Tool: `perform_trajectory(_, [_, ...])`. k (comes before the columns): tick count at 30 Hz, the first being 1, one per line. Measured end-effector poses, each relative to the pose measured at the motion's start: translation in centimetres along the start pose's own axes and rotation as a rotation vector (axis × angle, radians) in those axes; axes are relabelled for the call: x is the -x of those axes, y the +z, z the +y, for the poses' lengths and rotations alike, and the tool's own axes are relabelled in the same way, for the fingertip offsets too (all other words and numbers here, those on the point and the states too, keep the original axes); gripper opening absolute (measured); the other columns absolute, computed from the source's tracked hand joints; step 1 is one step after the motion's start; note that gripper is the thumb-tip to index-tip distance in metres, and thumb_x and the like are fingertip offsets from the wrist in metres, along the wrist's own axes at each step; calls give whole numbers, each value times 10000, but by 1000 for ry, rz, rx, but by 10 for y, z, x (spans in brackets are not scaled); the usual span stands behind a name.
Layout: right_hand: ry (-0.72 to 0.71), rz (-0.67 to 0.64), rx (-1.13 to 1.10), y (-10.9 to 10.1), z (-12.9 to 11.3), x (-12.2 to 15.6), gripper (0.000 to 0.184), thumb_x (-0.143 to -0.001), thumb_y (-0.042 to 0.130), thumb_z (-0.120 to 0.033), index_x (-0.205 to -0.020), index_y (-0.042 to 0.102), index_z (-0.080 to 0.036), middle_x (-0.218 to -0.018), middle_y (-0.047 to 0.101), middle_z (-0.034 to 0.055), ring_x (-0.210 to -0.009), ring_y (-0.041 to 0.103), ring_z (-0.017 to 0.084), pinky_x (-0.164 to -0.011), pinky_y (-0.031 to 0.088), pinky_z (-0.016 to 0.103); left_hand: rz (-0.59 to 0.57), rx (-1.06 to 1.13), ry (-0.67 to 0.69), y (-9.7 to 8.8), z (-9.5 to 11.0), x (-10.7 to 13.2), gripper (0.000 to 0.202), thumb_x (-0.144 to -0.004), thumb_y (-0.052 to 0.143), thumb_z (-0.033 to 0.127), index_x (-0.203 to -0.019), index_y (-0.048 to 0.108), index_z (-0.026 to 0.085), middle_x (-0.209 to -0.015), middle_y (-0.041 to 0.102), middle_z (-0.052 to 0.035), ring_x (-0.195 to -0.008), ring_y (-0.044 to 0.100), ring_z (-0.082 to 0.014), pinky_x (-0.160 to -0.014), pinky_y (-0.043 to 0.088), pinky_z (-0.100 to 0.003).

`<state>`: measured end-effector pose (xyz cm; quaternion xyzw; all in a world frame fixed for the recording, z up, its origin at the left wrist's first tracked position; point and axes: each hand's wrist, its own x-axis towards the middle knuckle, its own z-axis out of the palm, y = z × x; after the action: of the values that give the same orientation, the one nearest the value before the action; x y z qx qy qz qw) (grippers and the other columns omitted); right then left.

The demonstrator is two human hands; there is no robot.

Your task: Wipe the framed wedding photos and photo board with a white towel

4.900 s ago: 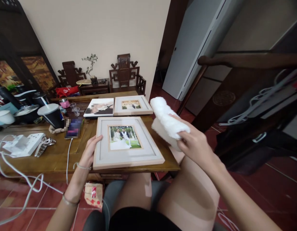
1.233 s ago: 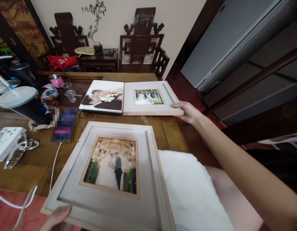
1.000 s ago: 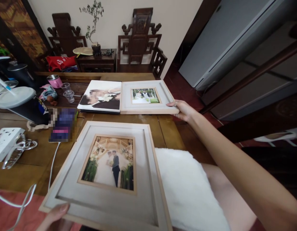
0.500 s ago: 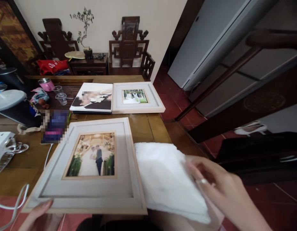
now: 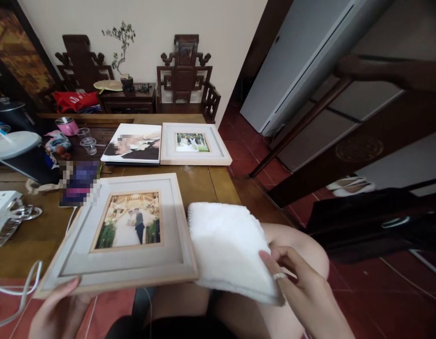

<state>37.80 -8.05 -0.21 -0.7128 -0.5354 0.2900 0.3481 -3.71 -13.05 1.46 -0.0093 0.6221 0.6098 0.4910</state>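
My left hand (image 5: 64, 301) grips the lower left corner of a framed photo (image 5: 177, 226), thumb on the front edge and the other fingers hidden beneath. The light wooden frame is tilted toward me at the table's near edge, and its picture shows a couple in wedding clothes. Just right of the frame, my right hand (image 5: 295, 278) pinches the right edge of a folded white cloth (image 5: 225, 245) between thumb and fingers. A ring shows on that hand. The cloth lies partly over my leg, close to the frame's right side.
Farther back on the wooden table (image 5: 218, 186) lie a second framed photo (image 5: 218, 153) and a photo album (image 5: 133, 143). At left stand a dark lidded cup (image 5: 30, 165), a pink mug (image 5: 67, 126), a phone (image 5: 80, 181) and a white power strip (image 5: 4, 205). A wooden chair (image 5: 309, 136) is at right.
My right hand and the cloth have shifted left and slightly lower at the hand. The framed photo moved a little left and up at its lower edge. The view has turned slightly.
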Motion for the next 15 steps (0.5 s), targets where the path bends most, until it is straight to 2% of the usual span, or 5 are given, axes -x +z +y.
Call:
perform_trajectory(3, [-31, -4, -114, -2, 2, -9, 376, -801, 655, -564, -994, 509, -276, -856, 721, 50, -698, 690, 242, -560, 545, 319, 62, 18, 38, 18, 2, 10, 410, -604, 714, 76, -953, 751, 289, -870, 789, 56, -860, 766, -252, -672, 666, -262])
perform_trajectory(4, [-41, 4, -114, 0, -1, -14, 456, -792, 665, -571, -1085, 491, -269, -878, 721, 58, -725, 694, 249, -589, 552, 330, 115, 28, 47, 23, 2, 12, 440, -575, 693, 70, -957, 752, 279, -838, 786, 51, -830, 767, -253, -641, 664, -258])
perform_trajectory(7, [-76, 50, -19, 13, -13, -30, 644, -781, 657, -604, -1253, 420, -237, -856, 698, 57, -740, 677, 262, -646, 549, 373, 120, 32, 76, 32, 2, 15, 410, -565, 688, 95, -940, 753, 247, -807, 781, 28, -793, 763, -250, -598, 657, -251])
perform_trajectory(11, [-117, 67, 22, 23, -20, -40, 505, -857, 559, -569, -1211, 455, -224, -823, 674, 61, -743, 658, 257, -637, 532, 370, 77, 22, 98, 30, 0, 13, 385, -555, 718, 117, -917, 754, 241, -828, 784, 6, -920, 753, -309, -649, 670, -302])
perform_trajectory(15, [-187, 68, -49, 6, -9, -41, 422, -892, 544, -531, -1184, 486, -231, -925, 684, 97, -762, 663, 240, -597, 532, 327, 68, 30, 90, 26, -1, 11, 380, -544, 742, 126, -904, 754, 247, -826, 784, 6, -954, 746, -329, -671, 675, -328])
